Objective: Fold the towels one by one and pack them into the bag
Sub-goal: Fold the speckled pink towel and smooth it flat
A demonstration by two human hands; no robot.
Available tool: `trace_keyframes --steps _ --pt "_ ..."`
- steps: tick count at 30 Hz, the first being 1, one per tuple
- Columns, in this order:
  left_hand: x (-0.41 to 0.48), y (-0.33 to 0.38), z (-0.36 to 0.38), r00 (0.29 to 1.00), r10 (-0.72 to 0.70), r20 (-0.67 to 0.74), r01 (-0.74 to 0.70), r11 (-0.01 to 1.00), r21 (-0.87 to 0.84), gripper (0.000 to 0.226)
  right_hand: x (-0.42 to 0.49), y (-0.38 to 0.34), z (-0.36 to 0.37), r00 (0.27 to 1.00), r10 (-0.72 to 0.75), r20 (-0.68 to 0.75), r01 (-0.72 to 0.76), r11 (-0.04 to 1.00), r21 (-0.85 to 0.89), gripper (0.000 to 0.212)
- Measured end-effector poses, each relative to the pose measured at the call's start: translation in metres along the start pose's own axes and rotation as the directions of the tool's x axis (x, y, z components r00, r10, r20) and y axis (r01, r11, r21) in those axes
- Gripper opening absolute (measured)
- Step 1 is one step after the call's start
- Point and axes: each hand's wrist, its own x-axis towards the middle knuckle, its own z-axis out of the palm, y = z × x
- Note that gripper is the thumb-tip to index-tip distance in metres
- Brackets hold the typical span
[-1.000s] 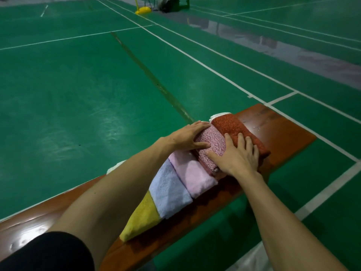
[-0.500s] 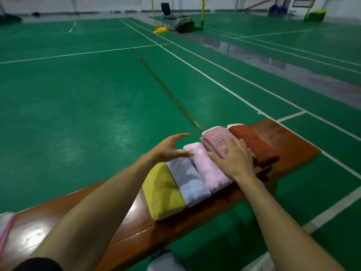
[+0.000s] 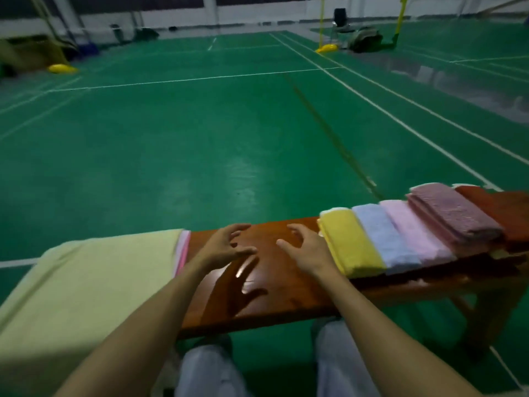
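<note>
On a green court floor (image 3: 200,138), a wooden bench (image 3: 272,287) serves as folding table; a pale-yellow towel (image 3: 86,296) lies spread at its left end, apparently next in line; five folded towels (image 3: 400,236) overlap in a row at right, seemingly staged for packing; left hand (image 3: 226,247) and right hand (image 3: 309,250) hover over the bare wood between, fingers loosely spread, holding nothing; no bag or legible writing shows.

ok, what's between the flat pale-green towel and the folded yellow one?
Head view: bare bench top, with the left hand and right hand open above it.
</note>
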Motion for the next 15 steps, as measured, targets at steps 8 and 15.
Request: trace_keyframes --steps 8,15 --pt "-0.089 -0.077 -0.093 0.971 -0.100 -0.219 0.116 0.992 0.059 0.077 -0.017 -0.060 0.130 0.969 -0.021 0.245 0.004 0.998 0.070 0.056" --pt "-0.117 -0.110 -0.127 0.950 -0.099 -0.295 0.128 0.988 0.082 0.073 -0.016 -0.099 0.191 0.945 -0.124 0.304 0.101 0.991 0.091 0.056"
